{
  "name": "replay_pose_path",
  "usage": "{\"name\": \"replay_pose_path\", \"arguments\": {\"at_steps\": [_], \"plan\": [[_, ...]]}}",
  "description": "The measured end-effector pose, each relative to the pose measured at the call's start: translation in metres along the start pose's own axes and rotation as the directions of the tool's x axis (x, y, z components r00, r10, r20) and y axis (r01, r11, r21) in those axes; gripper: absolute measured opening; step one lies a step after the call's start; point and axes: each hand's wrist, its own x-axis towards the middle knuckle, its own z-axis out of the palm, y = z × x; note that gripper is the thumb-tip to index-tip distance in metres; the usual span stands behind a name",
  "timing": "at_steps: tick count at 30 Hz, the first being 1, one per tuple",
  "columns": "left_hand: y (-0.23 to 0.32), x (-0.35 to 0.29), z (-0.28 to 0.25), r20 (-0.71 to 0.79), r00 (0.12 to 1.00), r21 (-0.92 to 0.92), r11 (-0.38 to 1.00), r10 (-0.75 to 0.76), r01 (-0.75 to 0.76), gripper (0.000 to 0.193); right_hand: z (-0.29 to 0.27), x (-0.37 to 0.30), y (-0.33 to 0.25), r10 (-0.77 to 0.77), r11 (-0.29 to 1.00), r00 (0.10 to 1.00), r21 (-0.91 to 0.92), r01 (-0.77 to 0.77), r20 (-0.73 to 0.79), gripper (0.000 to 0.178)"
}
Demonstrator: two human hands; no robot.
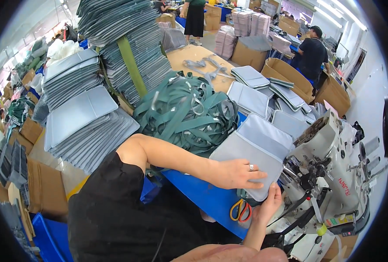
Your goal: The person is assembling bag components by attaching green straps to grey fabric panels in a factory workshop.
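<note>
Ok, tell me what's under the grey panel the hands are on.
At the near edge of the grey panel, dark green fabric and scissors with yellow and red handles show, over the blue table. Anything farther under is covered; the blades are hidden.

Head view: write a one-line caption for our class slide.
Left hand on a grey fabric panel, right hand at its edge, beside a sewing machine and heaped green straps.
</note>
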Motion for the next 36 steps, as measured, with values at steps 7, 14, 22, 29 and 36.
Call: {"name": "replay_pose_path", "arguments": {"at_steps": [7,14,22,29,36], "plan": [[0.005,0.001,0.002,-0.050,0.999,0.028,1.000,-0.003,0.005,0.044,-0.005,-0.018,0.008,-0.057,0.997,0.998,0.055,0.056,0.026,0.021],[0.006,0.001,-0.006,-0.027,1.000,0.025,1.000,-0.011,0.011,0.043,-0.005,-0.026,0.007,-0.042,0.998,0.999,0.038,0.043,-0.008,0.018],[0.007,0.000,0.004,-0.040,0.999,0.000,1.000,-0.016,0.016,0.046,-0.005,-0.036,-0.003,-0.031,1.000,0.999,-0.002,0.031,-0.027,0.016],[0.003,-0.014,0.000,-0.029,0.997,0.001,0.997,-0.078,0.078,0.050,-0.008,-0.028,0.005,0.002,0.999,0.999,0.051,-0.003,0.034,0.023],[0.009,-0.008,0.018,-0.097,0.984,-0.031,0.989,-0.150,0.148,0.055,-0.046,-0.017,0.020,0.063,0.981,0.994,-0.176,-0.078,-0.088,0.043]]}}
